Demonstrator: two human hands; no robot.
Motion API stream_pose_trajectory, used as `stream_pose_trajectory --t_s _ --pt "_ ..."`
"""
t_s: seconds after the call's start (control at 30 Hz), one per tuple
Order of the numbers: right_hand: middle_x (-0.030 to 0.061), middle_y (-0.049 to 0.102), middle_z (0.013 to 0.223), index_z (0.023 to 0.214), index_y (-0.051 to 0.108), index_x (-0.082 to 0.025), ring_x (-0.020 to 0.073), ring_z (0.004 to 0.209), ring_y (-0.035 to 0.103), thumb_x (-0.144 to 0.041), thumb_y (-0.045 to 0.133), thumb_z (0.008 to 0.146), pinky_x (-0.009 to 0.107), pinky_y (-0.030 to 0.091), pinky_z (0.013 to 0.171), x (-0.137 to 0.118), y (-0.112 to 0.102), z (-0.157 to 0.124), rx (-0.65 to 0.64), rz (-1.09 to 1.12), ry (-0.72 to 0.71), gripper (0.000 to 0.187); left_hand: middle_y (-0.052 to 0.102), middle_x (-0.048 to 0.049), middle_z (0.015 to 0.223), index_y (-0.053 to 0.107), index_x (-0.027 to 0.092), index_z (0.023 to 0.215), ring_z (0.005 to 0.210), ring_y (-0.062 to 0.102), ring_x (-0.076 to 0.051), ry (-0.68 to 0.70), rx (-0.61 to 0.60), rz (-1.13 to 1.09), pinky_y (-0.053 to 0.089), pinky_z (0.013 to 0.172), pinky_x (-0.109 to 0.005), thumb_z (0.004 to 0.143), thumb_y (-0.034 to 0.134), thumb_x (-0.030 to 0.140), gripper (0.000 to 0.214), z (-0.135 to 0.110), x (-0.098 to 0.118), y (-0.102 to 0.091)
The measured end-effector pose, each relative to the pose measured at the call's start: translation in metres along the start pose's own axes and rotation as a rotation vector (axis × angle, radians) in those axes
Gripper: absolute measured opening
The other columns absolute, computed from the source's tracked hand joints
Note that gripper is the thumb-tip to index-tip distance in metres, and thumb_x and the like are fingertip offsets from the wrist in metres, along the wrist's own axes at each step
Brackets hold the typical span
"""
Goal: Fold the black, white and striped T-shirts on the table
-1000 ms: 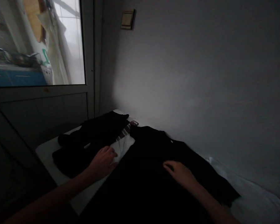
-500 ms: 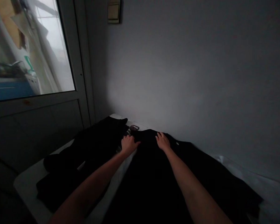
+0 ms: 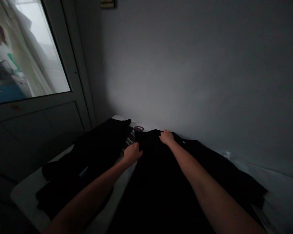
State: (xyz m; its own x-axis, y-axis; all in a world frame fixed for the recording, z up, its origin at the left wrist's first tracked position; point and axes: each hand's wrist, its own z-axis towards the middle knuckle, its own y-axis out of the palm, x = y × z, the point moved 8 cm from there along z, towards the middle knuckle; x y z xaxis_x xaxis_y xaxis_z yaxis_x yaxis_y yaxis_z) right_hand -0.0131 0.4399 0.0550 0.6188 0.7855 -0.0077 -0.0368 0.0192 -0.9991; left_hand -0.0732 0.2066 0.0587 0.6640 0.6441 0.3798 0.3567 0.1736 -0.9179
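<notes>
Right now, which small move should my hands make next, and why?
Perhaps the left hand should gently smooth the left edge of the black garment: it is at that edge, while the right hand lies near the wall-side edge.

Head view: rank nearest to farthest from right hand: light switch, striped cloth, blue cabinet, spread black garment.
1. Spread black garment, under the right hand.
2. Striped cloth, to the left.
3. Light switch, up the wall, left.
4. Blue cabinet, far left, behind the glass.

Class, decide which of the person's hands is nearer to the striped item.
Left. The left hand is just in front of the striped item; the right hand is farther off, to its right.
</notes>
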Motion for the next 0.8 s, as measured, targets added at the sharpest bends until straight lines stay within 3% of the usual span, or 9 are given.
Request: stream_pose_trajectory --t_s 0.13,0.27,0.37,0.5,0.7,0.8 --pt "0.0074 0.058 0.130 0.120 0.063 -0.023 0.0204 0.122 0.053 -0.017 0.062 0.088 0.032 0.041 0.102 -0.073 -0.016 0.009 0.018 0.098 -0.300 0.033 0.067 -0.0176 0.120 0.047 0.011 0.131 0.108 0.066 -0.029 0.075 -0.010 0.107 0.049 0.087 -0.033 0.091 0.051 0.039 0.049 -0.041 -0.002 0.002" --pt "0.0043 0.056 0.129 0.123 0.060 -0.025 0.0167 0.108 0.059 -0.008 0.067 0.079 0.026 0.048 0.087 -0.135 -0.014 0.006 0.001 0.190 -0.487 0.047 0.065 -0.0192 0.119 0.056 0.011 0.119 0.110 0.063 -0.033 0.189 -0.070 0.225 0.048 0.093 -0.041 0.089 0.056 0.043 0.044 -0.097 -0.006 0.011" --pt "0.0035 0.062 0.119 0.112 0.066 -0.024 0.0168 0.103 0.062 -0.004 0.067 0.077 0.025 0.047 0.083 -0.153 -0.013 0.003 0.007 0.232 -0.523 0.040 0.065 -0.0159 0.116 0.061 0.014 0.108 0.113 0.059 -0.032 0.176 -0.079 0.212 0.046 0.098 -0.043 0.087 0.060 0.039 0.033 -0.126 -0.013 0.014" --pt "0.0033 0.067 0.104 0.091 0.070 -0.021 0.0167 0.094 0.063 -0.006 0.065 0.081 0.025 0.047 0.081 -0.136 -0.026 0.007 0.044 0.278 -0.471 0.019 0.065 -0.0124 0.112 0.062 0.015 0.100 0.113 0.058 -0.028 0.127 -0.085 0.142 0.045 0.098 -0.038 0.086 0.058 0.028 0.019 -0.145 -0.017 0.017" --pt "0.0088 0.067 0.103 0.102 0.067 -0.015 0.0173 0.091 0.063 -0.010 0.051 0.092 0.028 0.047 0.085 -0.056 -0.057 0.007 0.155 0.321 -0.249 0.020 0.069 -0.0065 0.101 0.054 0.019 0.112 0.096 0.067 -0.021 0.089 -0.156 0.049 0.049 0.080 -0.029 0.088 0.047 0.017 0.025 -0.163 -0.007 0.027" --pt "0.0086 0.065 0.112 0.102 0.067 -0.017 0.0172 0.096 0.062 -0.008 0.055 0.089 0.027 0.047 0.085 -0.048 -0.055 -0.002 0.151 0.331 -0.247 0.020 0.070 -0.0092 0.110 0.050 0.017 0.124 0.103 0.068 -0.023 0.074 -0.136 0.082 0.050 0.084 -0.031 0.092 0.045 0.020 0.032 -0.164 -0.005 0.030"
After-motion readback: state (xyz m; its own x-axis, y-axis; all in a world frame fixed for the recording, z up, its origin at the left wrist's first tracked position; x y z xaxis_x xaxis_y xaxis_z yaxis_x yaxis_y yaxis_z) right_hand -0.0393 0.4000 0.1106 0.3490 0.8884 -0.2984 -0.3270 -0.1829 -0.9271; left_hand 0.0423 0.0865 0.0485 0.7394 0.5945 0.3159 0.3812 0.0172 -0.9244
